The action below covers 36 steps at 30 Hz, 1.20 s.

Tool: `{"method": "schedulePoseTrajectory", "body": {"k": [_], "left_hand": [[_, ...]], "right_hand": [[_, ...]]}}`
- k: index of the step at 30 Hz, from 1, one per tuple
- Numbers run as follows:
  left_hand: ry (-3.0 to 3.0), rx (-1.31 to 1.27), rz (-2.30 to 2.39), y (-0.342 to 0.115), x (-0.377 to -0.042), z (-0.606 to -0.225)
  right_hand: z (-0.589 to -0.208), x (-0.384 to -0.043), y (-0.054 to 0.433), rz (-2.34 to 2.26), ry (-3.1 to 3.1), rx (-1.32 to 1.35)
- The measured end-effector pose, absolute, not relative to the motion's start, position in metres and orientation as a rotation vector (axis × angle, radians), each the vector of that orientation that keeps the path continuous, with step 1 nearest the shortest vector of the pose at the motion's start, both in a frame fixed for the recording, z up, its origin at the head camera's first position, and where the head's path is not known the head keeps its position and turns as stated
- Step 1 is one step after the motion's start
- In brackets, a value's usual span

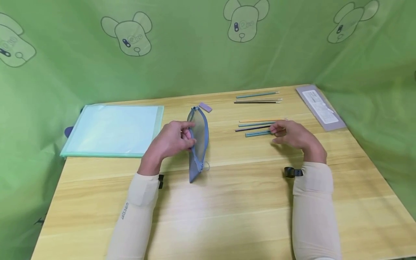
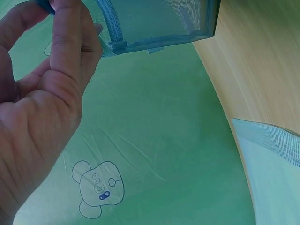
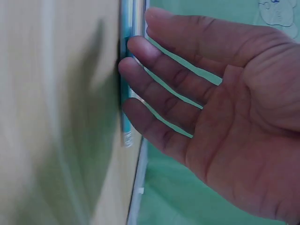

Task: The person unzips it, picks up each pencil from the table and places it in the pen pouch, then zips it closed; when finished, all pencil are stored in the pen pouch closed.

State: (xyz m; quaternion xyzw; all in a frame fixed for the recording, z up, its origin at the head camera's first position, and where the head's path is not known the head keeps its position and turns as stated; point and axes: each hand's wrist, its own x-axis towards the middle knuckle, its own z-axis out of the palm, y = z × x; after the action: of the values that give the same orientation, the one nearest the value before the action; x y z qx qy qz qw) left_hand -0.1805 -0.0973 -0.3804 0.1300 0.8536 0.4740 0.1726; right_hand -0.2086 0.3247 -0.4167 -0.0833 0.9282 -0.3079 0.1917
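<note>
My left hand (image 1: 170,139) pinches the near edge of a blue mesh zip pouch (image 1: 206,131), which stands on its side with its zipped mouth parted. The left wrist view shows the pouch's mesh side (image 2: 159,23) beyond the fingers. At the right, my right hand (image 1: 294,135) reaches down over a pair of teal pencils (image 1: 257,134). In the right wrist view its fingers are gently bent and spread, tips right at a teal pencil (image 3: 125,112), with the thumb apart from them. Just behind that pair lie an orange pencil (image 1: 260,120), another teal one and a dark one.
A second group of pencils (image 1: 258,102) lies farther back. A purple eraser (image 1: 205,107) sits behind the pouch. On the left is a pale blue document folder (image 1: 112,130); at the back right, a flat grey labelled packet (image 1: 336,125). Green curtains (image 1: 195,65) border the wooden table (image 1: 234,213).
</note>
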Motion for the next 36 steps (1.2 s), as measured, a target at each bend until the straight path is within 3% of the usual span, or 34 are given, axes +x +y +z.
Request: {"method": "schedulePoseTrajectory", "body": {"k": [36], "left_hand": [[2.395, 0.399, 1.354, -0.100, -0.179, -0.378]], "right_hand": [[-0.432, -0.213, 0.328, -0.756, 2.750, 0.012]]}}
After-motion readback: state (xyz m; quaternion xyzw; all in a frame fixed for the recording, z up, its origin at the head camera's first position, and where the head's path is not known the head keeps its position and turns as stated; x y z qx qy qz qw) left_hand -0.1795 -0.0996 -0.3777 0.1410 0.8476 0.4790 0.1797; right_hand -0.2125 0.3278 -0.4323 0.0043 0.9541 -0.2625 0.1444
